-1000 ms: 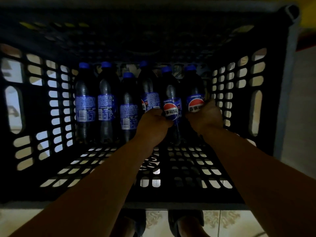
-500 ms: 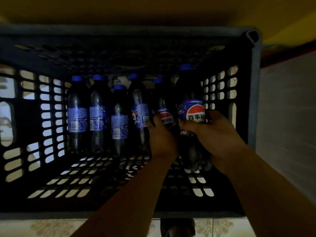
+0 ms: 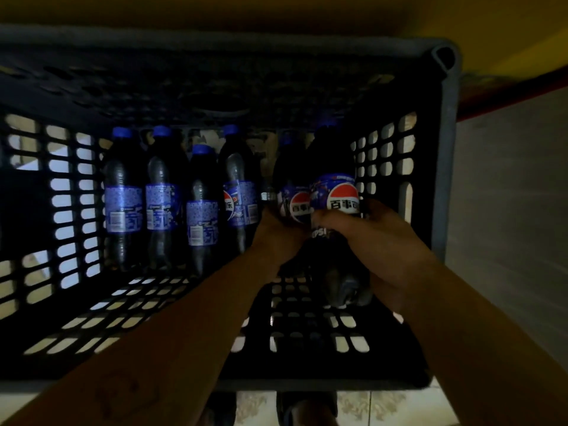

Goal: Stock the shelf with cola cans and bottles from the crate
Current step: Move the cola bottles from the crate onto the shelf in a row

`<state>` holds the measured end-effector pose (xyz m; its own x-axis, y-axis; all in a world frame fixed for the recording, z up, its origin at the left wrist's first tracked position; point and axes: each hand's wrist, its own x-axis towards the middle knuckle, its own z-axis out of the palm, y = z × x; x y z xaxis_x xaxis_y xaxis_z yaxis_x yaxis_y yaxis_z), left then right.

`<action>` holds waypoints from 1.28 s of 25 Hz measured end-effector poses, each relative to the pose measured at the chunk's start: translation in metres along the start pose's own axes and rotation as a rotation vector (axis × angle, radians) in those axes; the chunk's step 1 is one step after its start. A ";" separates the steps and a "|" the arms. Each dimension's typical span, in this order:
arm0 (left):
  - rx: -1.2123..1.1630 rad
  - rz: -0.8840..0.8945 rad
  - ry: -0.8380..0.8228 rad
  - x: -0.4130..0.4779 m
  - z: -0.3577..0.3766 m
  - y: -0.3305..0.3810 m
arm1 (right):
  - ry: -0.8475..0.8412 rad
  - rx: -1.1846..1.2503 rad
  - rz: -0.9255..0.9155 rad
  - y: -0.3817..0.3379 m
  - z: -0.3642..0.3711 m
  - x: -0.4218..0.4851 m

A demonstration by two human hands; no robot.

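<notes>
I look down into a dark slatted crate (image 3: 442, 142). Several cola bottles with blue caps and blue labels stand along its far wall, such as one at the left (image 3: 123, 204). My right hand (image 3: 381, 250) grips a cola bottle (image 3: 338, 192) around its middle and holds it raised off the crate floor, near the right wall. My left hand (image 3: 276, 238) wraps around the neighbouring bottle (image 3: 295, 201), which stands beside the raised one. Its fingers are hidden behind that bottle.
The crate's near floor (image 3: 307, 327) is bare slats with light tiles showing through. A yellow surface (image 3: 507, 32) lies beyond the crate's far rim, and a pale wall (image 3: 516, 210) runs along the right. Tiled floor and my shoes show below the near rim.
My right hand has lifted its bottle up and toward me, off the crate floor. My left hand has stayed on the neighbouring bottle. The view has tilted up, revealing the yellow surface.
</notes>
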<state>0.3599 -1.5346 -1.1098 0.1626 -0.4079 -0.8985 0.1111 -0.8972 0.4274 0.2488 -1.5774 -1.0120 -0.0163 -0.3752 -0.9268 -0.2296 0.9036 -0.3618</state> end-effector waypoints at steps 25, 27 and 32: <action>-0.333 0.192 -0.370 -0.452 -0.153 0.181 | 0.058 0.100 -0.365 -0.110 0.007 -0.402; -0.316 0.240 -0.375 -0.491 -0.169 0.200 | 0.074 0.121 -0.429 -0.125 0.011 -0.449; -0.255 0.367 -0.404 -0.578 -0.208 0.247 | 0.069 0.194 -0.594 -0.157 0.025 -0.551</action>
<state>0.4973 -1.4850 -0.4639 -0.1453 -0.7602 -0.6332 0.3584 -0.6369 0.6825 0.3182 -1.5078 -0.4469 -0.0041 -0.8314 -0.5556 -0.0377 0.5553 -0.8308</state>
